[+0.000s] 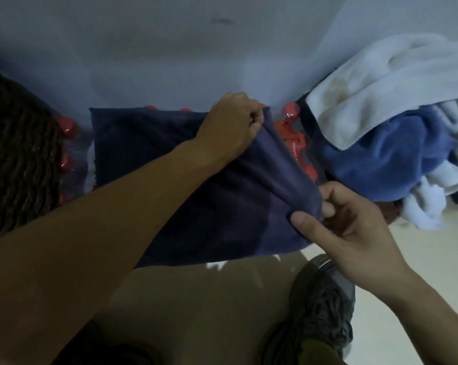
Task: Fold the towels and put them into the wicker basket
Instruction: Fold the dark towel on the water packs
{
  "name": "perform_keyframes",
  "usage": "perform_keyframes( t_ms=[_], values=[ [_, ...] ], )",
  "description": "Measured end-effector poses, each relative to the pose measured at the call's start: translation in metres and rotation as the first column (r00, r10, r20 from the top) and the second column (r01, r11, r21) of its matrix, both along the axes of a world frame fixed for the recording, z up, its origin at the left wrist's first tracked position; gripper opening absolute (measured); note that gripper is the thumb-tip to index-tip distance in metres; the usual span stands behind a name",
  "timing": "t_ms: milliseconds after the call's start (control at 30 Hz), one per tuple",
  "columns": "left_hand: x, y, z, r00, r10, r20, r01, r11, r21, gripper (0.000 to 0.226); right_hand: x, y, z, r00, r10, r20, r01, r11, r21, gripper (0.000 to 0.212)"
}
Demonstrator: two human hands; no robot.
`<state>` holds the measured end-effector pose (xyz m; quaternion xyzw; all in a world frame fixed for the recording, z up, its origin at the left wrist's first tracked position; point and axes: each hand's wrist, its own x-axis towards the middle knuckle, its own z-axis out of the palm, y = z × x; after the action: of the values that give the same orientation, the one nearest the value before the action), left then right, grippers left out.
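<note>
A dark navy towel lies spread over a pack of red-capped bottles in the middle of the view. My left hand pinches its far right corner against the wall side. My right hand grips the near right corner between thumb and fingers. The right edge of the towel runs lifted between both hands. At the left edge stands the dark woven wicker basket, only its side showing. At the right a heap holds a white stained towel on top of a blue towel.
Red bottle caps and red packaging poke out around the navy towel. A pale wall rises right behind. My grey shoe stands on the light floor at the lower right.
</note>
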<state>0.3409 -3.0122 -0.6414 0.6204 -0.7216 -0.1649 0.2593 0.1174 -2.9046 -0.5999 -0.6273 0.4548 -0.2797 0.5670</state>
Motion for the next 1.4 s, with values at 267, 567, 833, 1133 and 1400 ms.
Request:
perform_keyframes(
  t_ms=[267, 567, 833, 1133, 1400],
  values=[
    [-0.007, 0.004, -0.003, 0.996, 0.066, 0.053, -0.065, 0.998, -0.027, 0.012, -0.029, 0.013, -0.01, 0.977, 0.102, -0.186, -0.021, 0.918, 0.396, 0.022],
    [-0.003, 0.001, 0.001, 0.997, 0.024, 0.076, -0.024, 1.0, 0.001, 0.012, -0.032, 0.016, -0.018, 0.961, 0.048, -0.273, 0.079, 0.895, 0.438, 0.042],
    [-0.005, -0.013, 0.004, 0.991, 0.058, 0.117, -0.067, 0.995, 0.077, 0.036, -0.028, 0.016, -0.032, 0.965, 0.0, -0.262, 0.118, 0.893, 0.434, 0.014],
    [-0.004, -0.018, 0.007, 0.996, -0.037, 0.084, 0.028, 0.993, 0.111, 0.018, -0.022, 0.02, -0.039, 0.988, 0.042, -0.152, 0.033, 0.887, 0.46, 0.009],
    [0.006, -0.031, 0.033, 0.977, 0.033, -0.213, 0.014, 0.977, 0.214, 0.016, -0.02, 0.019, -0.034, 0.985, -0.082, -0.154, 0.136, 0.913, 0.386, 0.051]
  ],
)
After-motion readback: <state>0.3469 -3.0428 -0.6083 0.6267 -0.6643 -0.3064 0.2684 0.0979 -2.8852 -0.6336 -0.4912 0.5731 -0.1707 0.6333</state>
